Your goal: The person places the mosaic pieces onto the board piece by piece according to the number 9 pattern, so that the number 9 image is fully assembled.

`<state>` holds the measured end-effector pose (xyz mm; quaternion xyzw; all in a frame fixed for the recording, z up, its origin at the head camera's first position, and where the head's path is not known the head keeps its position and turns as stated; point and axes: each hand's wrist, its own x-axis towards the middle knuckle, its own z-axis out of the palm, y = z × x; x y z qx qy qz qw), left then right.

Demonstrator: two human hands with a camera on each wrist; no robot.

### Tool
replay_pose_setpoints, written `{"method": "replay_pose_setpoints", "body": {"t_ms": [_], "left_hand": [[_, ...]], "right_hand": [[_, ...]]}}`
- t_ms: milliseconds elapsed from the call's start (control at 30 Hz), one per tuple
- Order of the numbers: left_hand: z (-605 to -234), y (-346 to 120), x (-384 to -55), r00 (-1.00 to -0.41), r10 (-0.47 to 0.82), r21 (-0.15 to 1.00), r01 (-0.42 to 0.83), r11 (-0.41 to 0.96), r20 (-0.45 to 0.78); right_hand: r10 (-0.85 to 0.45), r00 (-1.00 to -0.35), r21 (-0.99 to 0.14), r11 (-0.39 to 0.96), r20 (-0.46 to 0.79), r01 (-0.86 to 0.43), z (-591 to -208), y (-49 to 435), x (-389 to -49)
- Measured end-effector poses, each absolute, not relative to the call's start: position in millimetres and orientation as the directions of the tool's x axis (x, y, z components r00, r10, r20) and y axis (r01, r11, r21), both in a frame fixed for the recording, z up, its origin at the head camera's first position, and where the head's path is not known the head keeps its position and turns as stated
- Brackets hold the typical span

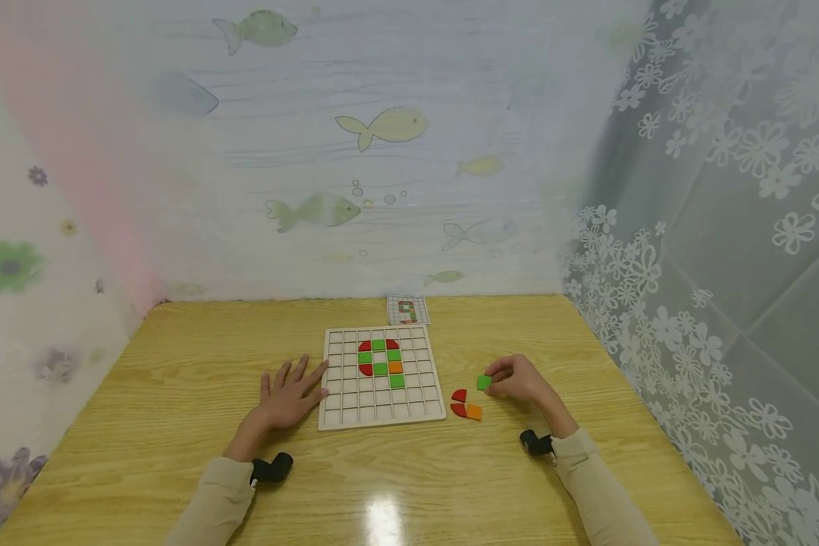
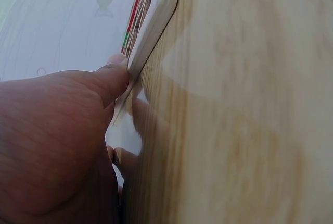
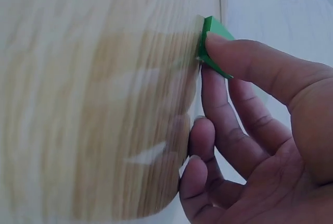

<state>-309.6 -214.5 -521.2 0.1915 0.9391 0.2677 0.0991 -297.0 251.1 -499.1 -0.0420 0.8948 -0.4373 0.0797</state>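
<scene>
A green square tile (image 1: 484, 383) is pinched between the thumb and fingers of my right hand (image 1: 519, 379), just over the table right of the board. The right wrist view shows the same green tile (image 3: 216, 44) tilted at the thumb tip. My left hand (image 1: 288, 398) lies with fingers spread, its thumb and fingertips touching the left edge of the white grid board (image 1: 341, 406). On the board, red quarter-round, green and orange tiles form a ring with a tail going down at its right. Two red quarter-round tiles (image 1: 459, 410) and an orange square tile (image 1: 474, 412) lie beside the board.
A small printed card (image 1: 407, 310) with a coloured grid pattern lies behind the board, near the wall. The wooden table (image 1: 198, 364) meets a wall (image 1: 246, 250) with fish drawings at the back. A flower-patterned curtain (image 1: 696, 318) hangs along the right.
</scene>
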Motion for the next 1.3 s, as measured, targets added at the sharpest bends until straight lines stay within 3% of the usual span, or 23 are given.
{"method": "replay_pose_setpoints", "body": {"t_ms": [533, 800, 1300], "left_hand": [[-537, -219, -316, -0.898, 0.438, 0.555, 0.347, 0.756, -0.035], [-526, -215, -312, -0.905, 0.419, 0.522, 0.325, 0.789, -0.07], [-542, -219, -319, -0.907, 0.421, 0.543, 0.341, 0.767, -0.026]], "right_hand": [[-0.181, -0.978, -0.878, 0.479, -0.104, 0.004, -489, 234, -294], [-0.296, -0.952, -0.926, 0.376, -0.082, -0.038, -491, 223, -294], [-0.4, -0.91, -0.932, 0.36, -0.111, -0.044, -500, 177, -291]]}}
